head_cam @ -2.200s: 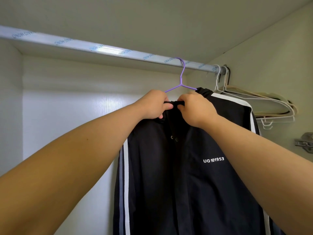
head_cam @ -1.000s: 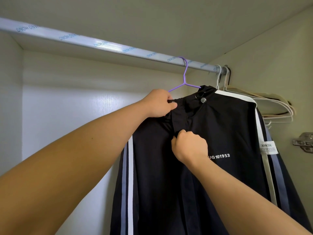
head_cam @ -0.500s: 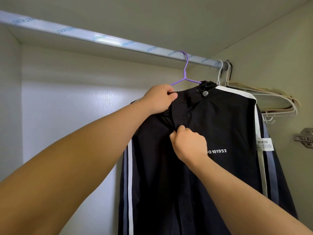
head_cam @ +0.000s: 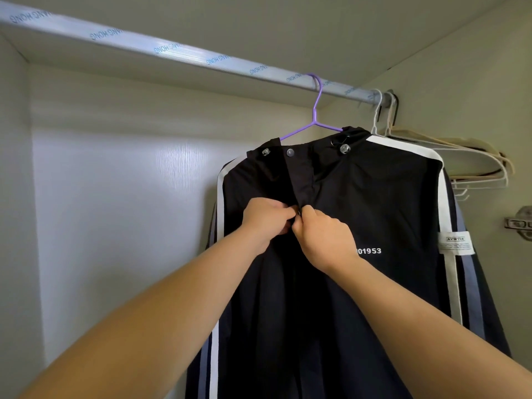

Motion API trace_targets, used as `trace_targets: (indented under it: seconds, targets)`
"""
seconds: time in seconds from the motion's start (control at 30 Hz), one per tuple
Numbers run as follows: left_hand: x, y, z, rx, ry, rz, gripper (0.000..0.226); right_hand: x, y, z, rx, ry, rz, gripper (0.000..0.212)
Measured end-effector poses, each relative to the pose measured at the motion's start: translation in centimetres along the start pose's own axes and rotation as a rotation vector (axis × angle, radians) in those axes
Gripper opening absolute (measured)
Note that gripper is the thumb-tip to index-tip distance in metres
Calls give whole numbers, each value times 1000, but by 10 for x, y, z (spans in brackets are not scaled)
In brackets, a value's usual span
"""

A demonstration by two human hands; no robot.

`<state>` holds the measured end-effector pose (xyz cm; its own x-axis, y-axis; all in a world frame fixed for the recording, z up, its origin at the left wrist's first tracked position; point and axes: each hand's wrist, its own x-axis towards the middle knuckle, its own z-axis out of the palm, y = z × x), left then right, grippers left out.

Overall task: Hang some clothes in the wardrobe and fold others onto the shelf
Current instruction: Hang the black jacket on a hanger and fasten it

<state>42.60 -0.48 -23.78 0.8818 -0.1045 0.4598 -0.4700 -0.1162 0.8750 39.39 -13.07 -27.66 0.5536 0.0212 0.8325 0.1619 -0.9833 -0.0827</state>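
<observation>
Jacket [head_cam: 374, 203] in black hangs right of centre in the frame, directly in front of my two hands, its shoulders on a purple hanger [head_cam: 315, 110] whose hook sits over the rail [head_cam: 172, 50] that runs from the upper left towards the upper right. My left hand [head_cam: 263, 223] and right hand [head_cam: 325, 237] meet at the middle of the frame, knuckle to knuckle, on the jacket's front opening, below the collar. Both have the fingers curled in: each pinches one edge of the front strip between thumb and fingertips, and the two edges are drawn together between them. Whatever fastener lies under my fingertips is hidden from me.

The cloth is thin, smooth and slightly glossy, and falls in long soft folds down to the lower edge of the frame. Round pale snap studs [head_cam: 290, 152] sit along the collar. A broad white stripe [head_cam: 403, 145] runs over the shoulder and down the sleeve at right, with grey-blue bands beside it; a like pair shows on the sleeve at lower left. White digits are printed on the chest, partly covered by my right wrist, and a white rectangular label [head_cam: 455, 243] is sewn to the right sleeve.

The rail is a round metal tube wrapped in printed film. The purple hanger is thin wire. Pale hangers [head_cam: 475, 165] with nothing on them bunch at the rail's far right end, by the side wall, above a metal hinge [head_cam: 521, 223]. The back panel [head_cam: 115, 211] at left is white with a faint wood grain
</observation>
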Motion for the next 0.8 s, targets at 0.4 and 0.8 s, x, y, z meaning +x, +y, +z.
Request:
trace_targets:
  seconds: [0.4, 0.8]
  targets:
    - [-1, -1, -17, -183, -73, -118, 23, -14, 1, 8, 493, 204, 147, 21]
    - [2, 17, -26, 91, -155, 69, 16, -11, -15, 8, 610, 351, 171, 19]
